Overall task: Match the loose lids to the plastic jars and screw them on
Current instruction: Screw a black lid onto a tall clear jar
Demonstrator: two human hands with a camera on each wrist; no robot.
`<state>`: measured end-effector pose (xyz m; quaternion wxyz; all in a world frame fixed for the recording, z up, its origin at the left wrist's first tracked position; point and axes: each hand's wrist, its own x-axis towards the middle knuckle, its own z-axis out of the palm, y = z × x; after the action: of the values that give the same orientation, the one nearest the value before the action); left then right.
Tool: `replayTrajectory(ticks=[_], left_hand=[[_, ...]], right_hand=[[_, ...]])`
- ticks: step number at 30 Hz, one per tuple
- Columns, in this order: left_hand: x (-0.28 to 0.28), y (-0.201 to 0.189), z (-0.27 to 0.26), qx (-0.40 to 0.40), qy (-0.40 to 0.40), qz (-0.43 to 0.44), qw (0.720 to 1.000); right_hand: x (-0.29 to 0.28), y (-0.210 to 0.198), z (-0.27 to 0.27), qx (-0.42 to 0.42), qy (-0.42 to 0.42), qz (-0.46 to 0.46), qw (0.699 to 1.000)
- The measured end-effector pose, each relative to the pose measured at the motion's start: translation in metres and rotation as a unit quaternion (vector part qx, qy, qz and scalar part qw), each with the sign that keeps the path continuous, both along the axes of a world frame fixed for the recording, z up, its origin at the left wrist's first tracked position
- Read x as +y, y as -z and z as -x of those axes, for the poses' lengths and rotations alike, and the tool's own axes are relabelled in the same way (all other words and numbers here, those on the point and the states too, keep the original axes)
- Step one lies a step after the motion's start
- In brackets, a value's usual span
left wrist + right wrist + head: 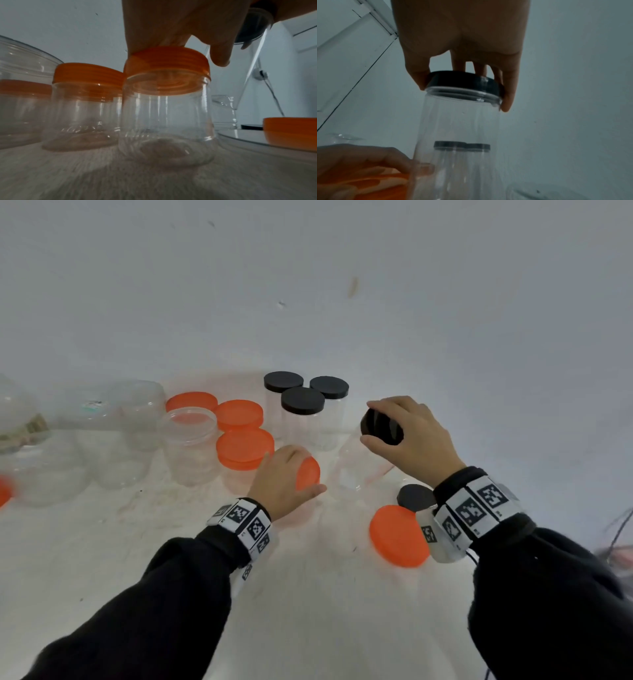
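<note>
The left hand [286, 474] lies on top of an orange lid [307, 474] that sits on a short clear jar [166, 121], fingers curled round the lid's edge; the right hand [409, 433] grips a black lid [382, 426] on a tall clear jar [356, 467], thumb on one side and fingers on the other, and this jar is tilted.

The head view alone shows the whole table [308, 594]: three tall jars with black lids [303, 400] stand together at the back, capped orange jars [245, 448] stand left of the left hand, and one open jar [190, 446] has no lid; near the right wrist lie a loose orange lid [397, 537] and a loose black lid [414, 497], touching or nearly so.

The left wrist view shows what the head view hides: the short jar stands upright on the table, and the lid's skirt covers the neck; whether it is fully tight I cannot tell. The right wrist view shows from below the black lid seated on the tall jar's rim.

A big clear container [113, 409] at the far left carries a small label [93, 405]; its writing is too blurred to read. The wristbands [245, 522] bear black-and-white square codes.
</note>
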<state>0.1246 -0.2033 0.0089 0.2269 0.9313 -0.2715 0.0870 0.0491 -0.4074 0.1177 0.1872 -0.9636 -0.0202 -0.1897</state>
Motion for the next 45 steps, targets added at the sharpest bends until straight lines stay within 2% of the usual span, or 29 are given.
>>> replayTrajectory(ticks=[4, 17, 20, 25, 34, 40, 45], left_hand=[[-0.003, 0.002, 0.0, -0.006, -0.025, -0.051, 0.998], [-0.006, 0.004, 0.008, -0.029, -0.051, -0.049, 0.997], [-0.005, 0.005, 0.008, -0.03, -0.056, -0.043, 0.997], [-0.006, 0.006, 0.008, -0.038, -0.06, -0.038, 0.997], [-0.007, 0.007, 0.007, -0.037, -0.067, -0.042, 0.996], [-0.007, 0.006, 0.009, -0.038, -0.068, -0.044, 0.996], [-0.007, 0.004, 0.009, -0.036, -0.065, -0.047, 0.996]], right_hand=[[-0.012, 0.013, -0.031, 0.005, -0.027, -0.013, 1.0], [-0.012, 0.039, -0.106, 0.011, -0.097, 0.002, 0.995], [-0.011, 0.041, -0.116, 0.011, -0.101, 0.013, 0.995], [-0.011, 0.045, -0.125, 0.021, -0.119, 0.082, 0.989], [-0.012, 0.051, -0.134, -0.003, -0.119, 0.1, 0.988], [-0.016, 0.045, -0.133, 0.032, -0.145, 0.048, 0.988], [-0.037, 0.027, -0.117, -0.001, -0.142, -0.019, 0.99]])
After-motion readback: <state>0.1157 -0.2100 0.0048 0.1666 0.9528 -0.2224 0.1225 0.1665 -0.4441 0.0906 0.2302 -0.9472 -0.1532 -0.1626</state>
